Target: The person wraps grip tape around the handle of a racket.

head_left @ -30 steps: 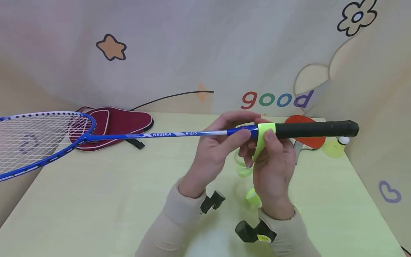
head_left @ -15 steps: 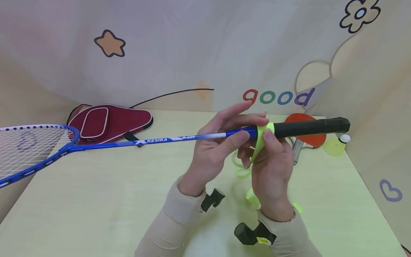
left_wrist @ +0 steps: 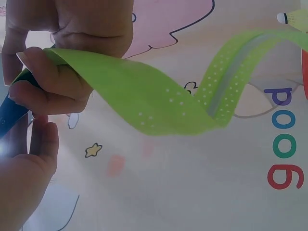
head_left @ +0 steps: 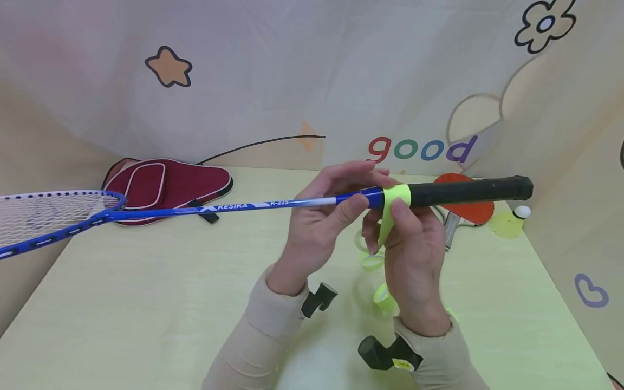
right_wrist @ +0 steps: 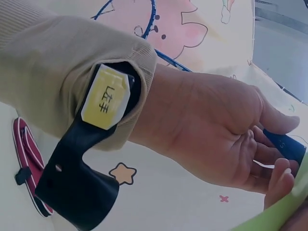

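Observation:
A blue badminton racket (head_left: pixel 244 207) lies level across the head view, strings at the left edge and black handle (head_left: pixel 473 190) to the right. My left hand (head_left: pixel 312 235) holds its blue cone between thumb and fingers, the fingers behind it. A lime-green grip tape (head_left: pixel 397 193) wraps the handle's top beside the cone. With its thumb, my right hand (head_left: pixel 414 260) pinches this tape against the handle. In the left wrist view the tape (left_wrist: pixel 130 96) trails off, twisted and dotted with holes. The right wrist view shows the left hand (right_wrist: pixel 207 115) at the blue cone.
A dark red racket bag (head_left: pixel 187 184) lies at the back left of the table (head_left: pixel 146 292). Behind the handle are a red table tennis paddle (head_left: pixel 463 208) and a yellow shuttlecock (head_left: pixel 509 223). Loose tape coils (head_left: pixel 372 262) hang below the hands.
Both hands and the racket have shifted slightly left, and the racket's head end sits a little lower at its throat than a second ago. Both holds look the same.

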`<act>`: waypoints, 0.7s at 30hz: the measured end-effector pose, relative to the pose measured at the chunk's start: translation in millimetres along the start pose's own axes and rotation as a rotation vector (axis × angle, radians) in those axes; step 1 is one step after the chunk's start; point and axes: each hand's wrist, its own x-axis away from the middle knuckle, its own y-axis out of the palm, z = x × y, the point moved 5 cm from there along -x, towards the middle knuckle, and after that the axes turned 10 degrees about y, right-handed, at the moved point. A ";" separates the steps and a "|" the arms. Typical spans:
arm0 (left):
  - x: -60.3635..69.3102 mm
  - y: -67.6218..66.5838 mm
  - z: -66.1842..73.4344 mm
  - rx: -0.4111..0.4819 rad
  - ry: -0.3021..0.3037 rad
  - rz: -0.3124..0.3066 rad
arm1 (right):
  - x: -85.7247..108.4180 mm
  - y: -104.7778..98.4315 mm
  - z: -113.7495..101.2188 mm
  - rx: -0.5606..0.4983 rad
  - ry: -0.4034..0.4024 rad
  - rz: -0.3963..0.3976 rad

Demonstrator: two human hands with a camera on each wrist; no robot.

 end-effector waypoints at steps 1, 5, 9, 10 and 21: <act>0.0 -0.7 0.7 -0.004 0.002 0.008 | 0.0 0.7 -0.8 0.015 -0.007 -0.009; 0.4 -3.4 3.5 -0.018 0.006 0.042 | 0.4 4.0 -3.2 0.073 -0.042 -0.058; 0.2 -4.4 7.2 -0.031 0.015 0.056 | 1.5 5.1 -4.4 0.129 -0.084 -0.097; 0.0 -4.5 7.9 -0.034 0.017 0.057 | 1.7 5.1 -4.6 0.144 -0.094 -0.105; -1.3 -0.6 13.5 -0.133 0.061 0.085 | 2.5 -0.2 -6.9 0.260 -0.124 -0.099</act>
